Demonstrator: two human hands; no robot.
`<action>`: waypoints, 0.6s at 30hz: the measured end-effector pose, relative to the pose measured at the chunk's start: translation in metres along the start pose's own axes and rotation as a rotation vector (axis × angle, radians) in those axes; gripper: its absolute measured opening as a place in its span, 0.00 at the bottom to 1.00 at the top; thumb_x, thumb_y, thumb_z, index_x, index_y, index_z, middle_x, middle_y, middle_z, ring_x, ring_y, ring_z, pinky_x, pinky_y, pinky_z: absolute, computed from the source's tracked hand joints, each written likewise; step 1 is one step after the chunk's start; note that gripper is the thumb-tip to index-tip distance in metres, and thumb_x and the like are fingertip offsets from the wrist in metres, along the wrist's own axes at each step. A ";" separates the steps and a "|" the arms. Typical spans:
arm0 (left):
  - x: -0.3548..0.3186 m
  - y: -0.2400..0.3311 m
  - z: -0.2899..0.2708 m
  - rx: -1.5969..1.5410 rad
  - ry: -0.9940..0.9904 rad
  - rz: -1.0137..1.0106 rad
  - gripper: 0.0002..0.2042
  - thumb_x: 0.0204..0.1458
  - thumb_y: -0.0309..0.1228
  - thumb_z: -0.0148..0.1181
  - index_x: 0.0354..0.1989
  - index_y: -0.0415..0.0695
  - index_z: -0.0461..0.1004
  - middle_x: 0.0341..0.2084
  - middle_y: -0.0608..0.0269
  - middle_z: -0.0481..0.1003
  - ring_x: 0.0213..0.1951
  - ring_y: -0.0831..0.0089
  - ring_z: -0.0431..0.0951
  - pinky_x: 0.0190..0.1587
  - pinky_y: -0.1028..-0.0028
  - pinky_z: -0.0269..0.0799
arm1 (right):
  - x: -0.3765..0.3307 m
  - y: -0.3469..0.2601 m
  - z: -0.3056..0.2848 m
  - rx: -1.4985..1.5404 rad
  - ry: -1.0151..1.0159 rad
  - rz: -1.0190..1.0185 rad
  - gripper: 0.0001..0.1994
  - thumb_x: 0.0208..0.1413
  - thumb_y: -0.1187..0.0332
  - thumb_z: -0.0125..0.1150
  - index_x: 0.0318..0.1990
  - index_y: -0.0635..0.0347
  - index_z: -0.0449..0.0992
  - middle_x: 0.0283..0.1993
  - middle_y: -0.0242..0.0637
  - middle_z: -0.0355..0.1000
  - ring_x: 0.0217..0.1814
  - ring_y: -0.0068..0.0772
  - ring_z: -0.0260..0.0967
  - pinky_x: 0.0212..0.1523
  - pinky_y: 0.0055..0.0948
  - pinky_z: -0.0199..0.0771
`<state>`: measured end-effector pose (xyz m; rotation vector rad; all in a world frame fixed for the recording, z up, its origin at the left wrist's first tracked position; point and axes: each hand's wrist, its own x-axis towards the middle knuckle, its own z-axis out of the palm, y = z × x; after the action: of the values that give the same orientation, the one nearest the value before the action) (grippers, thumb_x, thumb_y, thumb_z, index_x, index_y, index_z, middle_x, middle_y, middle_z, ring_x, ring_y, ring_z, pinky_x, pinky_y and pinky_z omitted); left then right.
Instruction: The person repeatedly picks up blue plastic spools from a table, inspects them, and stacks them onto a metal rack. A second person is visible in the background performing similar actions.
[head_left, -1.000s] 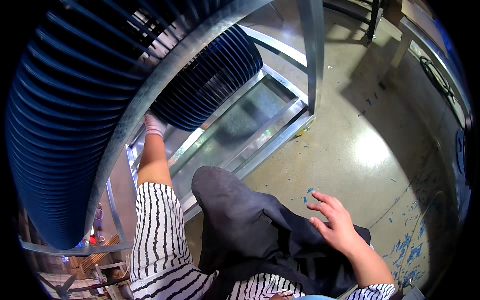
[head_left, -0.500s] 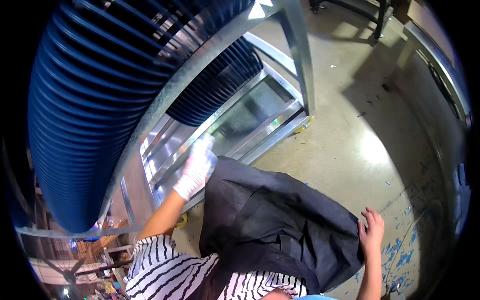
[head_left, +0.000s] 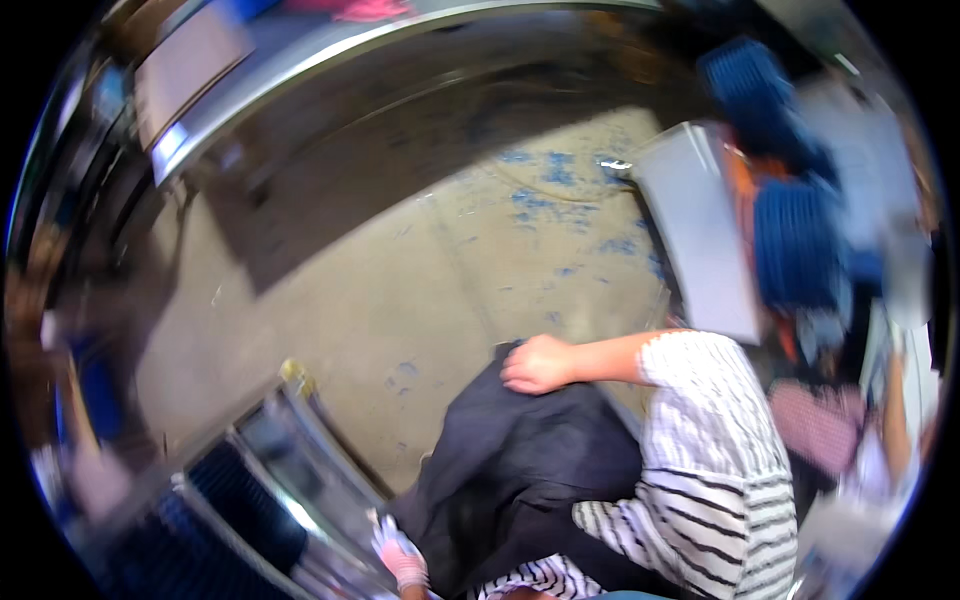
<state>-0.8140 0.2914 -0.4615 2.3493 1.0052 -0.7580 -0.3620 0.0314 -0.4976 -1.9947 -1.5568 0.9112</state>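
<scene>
Right hand (head_left: 538, 364), fingers curled, grips the dark garment (head_left: 520, 480) beneath it; gloved left hand (head_left: 400, 556) state unclear.

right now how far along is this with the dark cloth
Done: nothing finished shows in this blurred view. In hand: the bare right hand is fisted on the top edge of the dark cloth; the gloved left hand sits low by the metal frame. Left: the cloth hangs bunched against the person.
</scene>
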 end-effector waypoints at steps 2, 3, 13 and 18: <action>-0.038 0.041 0.011 0.181 -0.156 -0.066 0.22 0.53 0.34 0.46 0.57 0.43 0.68 0.64 0.49 0.60 0.66 0.50 0.55 0.64 0.50 0.49 | -0.029 -0.008 0.007 -0.057 -0.117 0.069 0.13 0.56 0.58 0.50 0.29 0.55 0.74 0.30 0.37 0.73 0.35 0.41 0.72 0.32 0.41 0.73; -0.058 0.066 0.014 0.310 -0.276 -0.120 0.23 0.53 0.36 0.47 0.58 0.45 0.67 0.65 0.50 0.57 0.67 0.51 0.53 0.64 0.49 0.48 | -0.059 -0.013 0.023 -0.090 -0.135 0.111 0.13 0.57 0.57 0.49 0.29 0.55 0.74 0.30 0.36 0.73 0.35 0.41 0.71 0.33 0.40 0.72; -0.122 0.175 -0.030 0.080 -0.048 0.462 0.24 0.50 0.38 0.56 0.55 0.40 0.70 0.55 0.46 0.69 0.56 0.50 0.67 0.56 0.58 0.64 | -0.168 -0.257 0.010 0.274 0.035 0.682 0.12 0.49 0.66 0.52 0.38 0.57 0.79 0.44 0.44 0.75 0.50 0.47 0.72 0.47 0.47 0.72; -0.004 0.109 -0.004 -0.640 -0.206 0.364 0.12 0.62 0.32 0.49 0.46 0.36 0.71 0.30 0.64 0.69 0.34 0.74 0.67 0.40 0.75 0.68 | -0.250 -0.213 -0.012 0.546 0.625 1.013 0.17 0.52 0.59 0.57 0.46 0.56 0.76 0.46 0.44 0.75 0.49 0.46 0.72 0.49 0.41 0.71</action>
<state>-0.7322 0.2246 -0.4340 1.7784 0.5875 -0.4371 -0.5318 -0.1531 -0.2845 -2.2533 0.1078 0.7720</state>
